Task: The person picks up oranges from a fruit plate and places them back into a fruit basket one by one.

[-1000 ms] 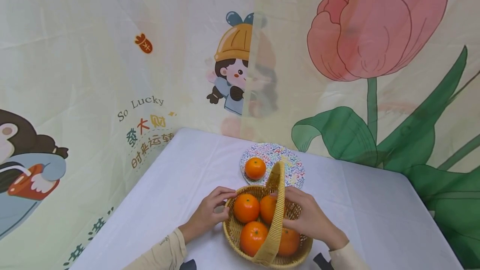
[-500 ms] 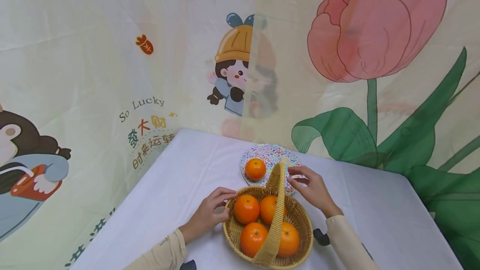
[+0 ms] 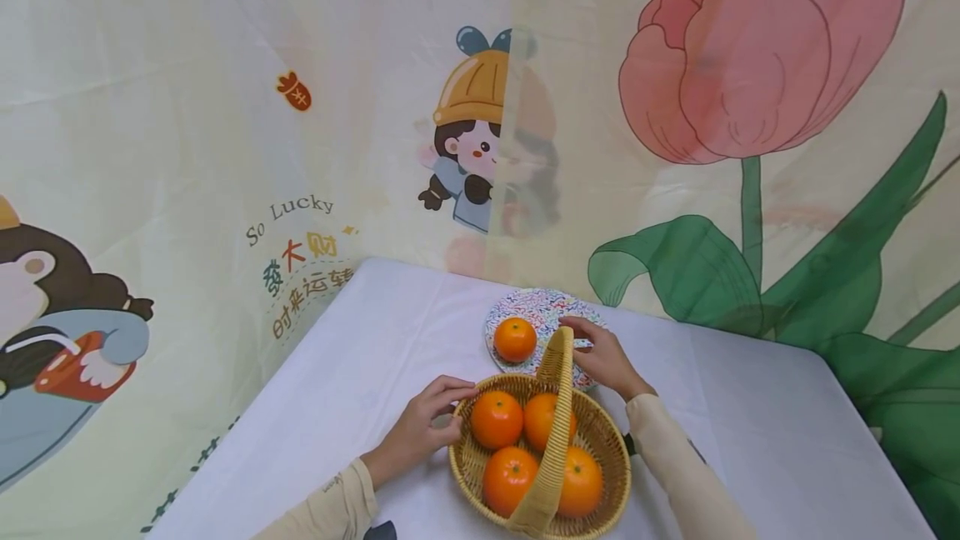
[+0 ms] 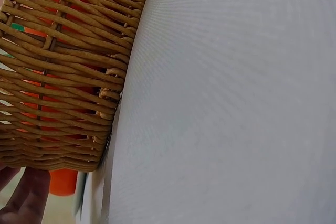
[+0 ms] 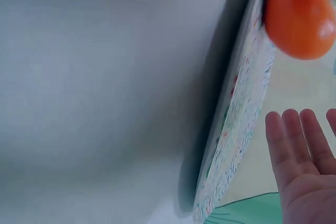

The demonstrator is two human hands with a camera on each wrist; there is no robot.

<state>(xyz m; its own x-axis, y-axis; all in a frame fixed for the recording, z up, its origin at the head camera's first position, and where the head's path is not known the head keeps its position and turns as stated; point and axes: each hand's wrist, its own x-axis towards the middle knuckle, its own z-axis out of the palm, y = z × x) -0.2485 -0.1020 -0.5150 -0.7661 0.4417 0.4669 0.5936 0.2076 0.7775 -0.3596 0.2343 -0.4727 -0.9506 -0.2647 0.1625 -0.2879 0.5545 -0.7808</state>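
Observation:
A wicker basket (image 3: pixel 615 457) with a tall arched handle stands near the front of the table and contains several oranges (image 3: pixel 497 420). My left hand (image 3: pixel 416 427) touches its left rim, fingers and thumb spread along the edge. In the left wrist view, fingers (image 4: pixel 32 195) meet the woven basket wall (image 4: pixel 63 77). Beyond the basket lies a round speckled plate (image 3: pixel 540 302), with one orange (image 3: pixel 515 340) on its left part. My right hand (image 3: pixel 603 357) hovers over the plate's right side, holding nothing. The right wrist view shows its fingers extended, apart from the orange (image 5: pixel 300 19).
A white cloth (image 3: pixel 735 415) covers the table. Printed curtains (image 3: pixel 375 107) hang behind and to the left of it, close to the plate's far side. The basket handle (image 3: pixel 557 423) rises between my two hands.
My right hand has left the oranges inside the basket and moved away, out over the plate, then further left. The left hand stays at the basket rim. The basket's oranges have not moved.

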